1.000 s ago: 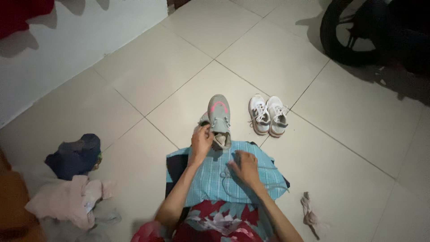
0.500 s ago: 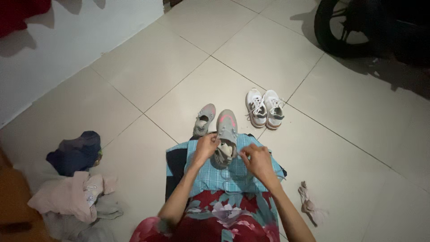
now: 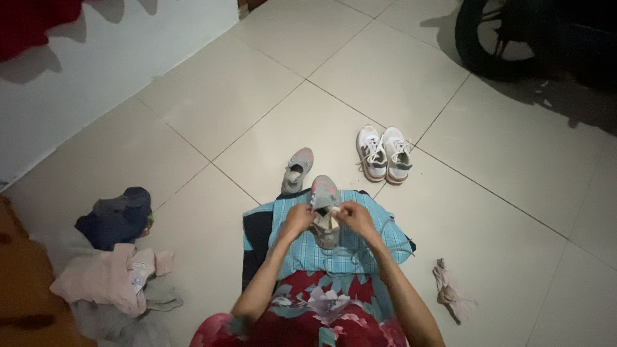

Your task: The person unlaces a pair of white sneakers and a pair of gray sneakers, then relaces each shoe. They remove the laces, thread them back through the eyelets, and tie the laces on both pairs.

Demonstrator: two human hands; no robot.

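Grey shoe (image 3: 324, 212) with pink toe rests on the blue checked cloth (image 3: 360, 247) over the lap, toe pointing away. Both hands meet at its opening: left hand (image 3: 297, 220) pinches the near-left side, right hand (image 3: 355, 217) the right, fingers closed on the collar or lace; which one cannot be told. Judgement: keep the shoe flat on the cloth and pull evenly from both sides. Its mate (image 3: 295, 171) lies on the floor just beyond, white pair (image 3: 384, 153) further right

Pale tiled floor (image 3: 212, 96) carries a lone grey shoe (image 3: 296, 170) at centre, white sneaker pair (image 3: 384, 153) at 2 o'clock, clothes heap (image 3: 116, 270) at 8, crumpled rag (image 3: 450, 297) at 4.
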